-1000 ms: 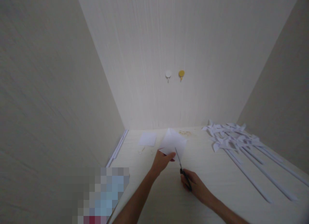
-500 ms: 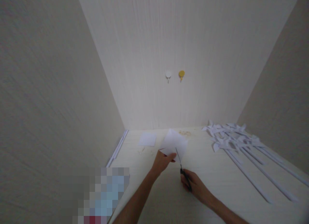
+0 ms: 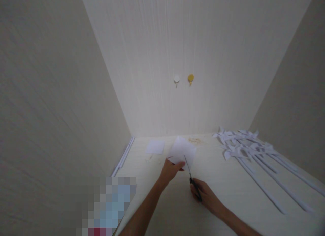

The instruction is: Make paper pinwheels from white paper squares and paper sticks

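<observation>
Between the thumb and fingers of my left hand [image 3: 172, 169] is a square sheet of white paper [image 3: 181, 148], pinched at its near edge and turned with a corner pointing away. A slit shows at the sheet's left side, close to my fingers. My right hand [image 3: 203, 193] grips black-handled scissors [image 3: 195, 188] by the handles. Their thin blades lie across the lower right part of the sheet, pointing up and left; they look closed or nearly so. Another white paper square [image 3: 155, 147] lies flat on the table to the left.
Several paper pinwheels [image 3: 236, 146] with long rolled-paper sticks [image 3: 264, 188] lie on the table's right side. Rolled paper sticks [image 3: 124, 154] rest along the left edge. A blurred-out object [image 3: 111, 205] is at lower left. White [image 3: 177, 78] and yellow hooks [image 3: 190, 78] are on the back wall.
Very little differs. The held paper's far corner has dipped slightly, while both hands and the scissors keep nearly the same place.
</observation>
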A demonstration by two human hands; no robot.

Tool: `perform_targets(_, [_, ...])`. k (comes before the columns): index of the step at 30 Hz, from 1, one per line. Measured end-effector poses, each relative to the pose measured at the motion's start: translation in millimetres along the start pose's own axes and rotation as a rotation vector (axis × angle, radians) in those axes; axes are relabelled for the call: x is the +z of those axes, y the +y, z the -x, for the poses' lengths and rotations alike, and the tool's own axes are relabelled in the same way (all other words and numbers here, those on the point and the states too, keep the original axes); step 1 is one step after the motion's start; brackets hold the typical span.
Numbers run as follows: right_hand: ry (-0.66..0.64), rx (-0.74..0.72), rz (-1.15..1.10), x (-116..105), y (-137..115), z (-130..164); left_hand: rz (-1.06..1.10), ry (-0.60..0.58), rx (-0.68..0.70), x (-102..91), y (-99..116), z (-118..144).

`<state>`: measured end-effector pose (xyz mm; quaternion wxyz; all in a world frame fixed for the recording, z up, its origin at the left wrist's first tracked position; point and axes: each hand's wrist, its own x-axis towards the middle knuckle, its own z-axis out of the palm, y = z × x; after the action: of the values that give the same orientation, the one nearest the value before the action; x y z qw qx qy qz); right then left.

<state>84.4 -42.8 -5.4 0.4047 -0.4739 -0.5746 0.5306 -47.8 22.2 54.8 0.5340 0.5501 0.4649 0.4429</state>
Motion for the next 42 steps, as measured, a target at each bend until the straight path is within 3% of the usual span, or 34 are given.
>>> perform_targets(18, [-0.004, -0.023, 0.042, 1.9, -4.8, 0.7, 0.029, 0.018, -0.007, 0.2, 1.2, 0.1])
perform_targets(25, [0.001, -0.059, 0.129, 2.5, -0.8, -1.9, 0.276, 0.062, -0.014, -5.9, 1.6, -3.1])
perform_targets(30, [0.016, -0.075, 0.141, 2.2, 5.1, -2.5, 0.583, 0.155, -0.085, -17.8, -18.9, -15.4])
perform_targets(33, [0.028, -0.091, 0.066, 2.2, 4.9, -3.0, 0.64, 0.215, -0.161, -19.7, -32.7, -19.6])
perform_targets(37, [0.134, -0.124, -0.026, -0.5, 2.7, -7.4, 0.588, 0.148, -0.154, -11.6, -45.1, -18.1])
perform_targets(42, [0.297, -0.066, -0.127, -7.9, 3.1, -17.9, 0.189, 0.049, -0.064, -2.6, -48.9, -11.3])
